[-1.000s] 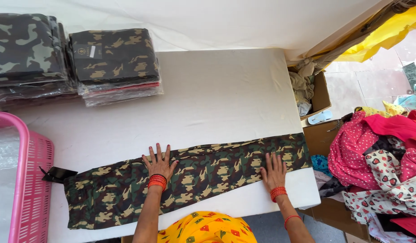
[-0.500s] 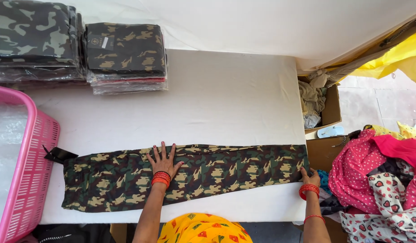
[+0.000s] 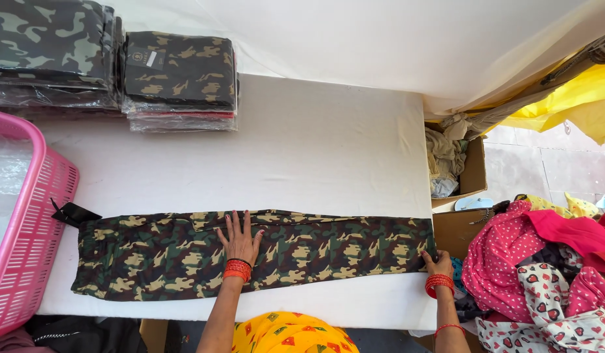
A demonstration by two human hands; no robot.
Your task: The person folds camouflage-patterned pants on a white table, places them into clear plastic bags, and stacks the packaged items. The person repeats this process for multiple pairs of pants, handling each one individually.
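Note:
A long camouflage garment (image 3: 152, 258) lies flat and stretched lengthwise along the near edge of the white table (image 3: 302, 157). My left hand (image 3: 239, 238) presses flat on its middle, fingers spread. My right hand (image 3: 437, 263) grips the garment's right end at the table's right edge. Both wrists wear red bangles. A black tag (image 3: 73, 213) sticks out at the garment's left end.
Two stacks of folded camouflage garments in clear bags (image 3: 178, 82) sit at the back left. A pink plastic basket (image 3: 28, 216) stands at the left. A cardboard box with cloth (image 3: 456, 163) and a heap of colourful clothes (image 3: 544, 261) lie to the right.
My right hand slid from the garment's surface to its right end and took hold of it. The garment now lies straighter. My left hand stayed pressed on the middle.

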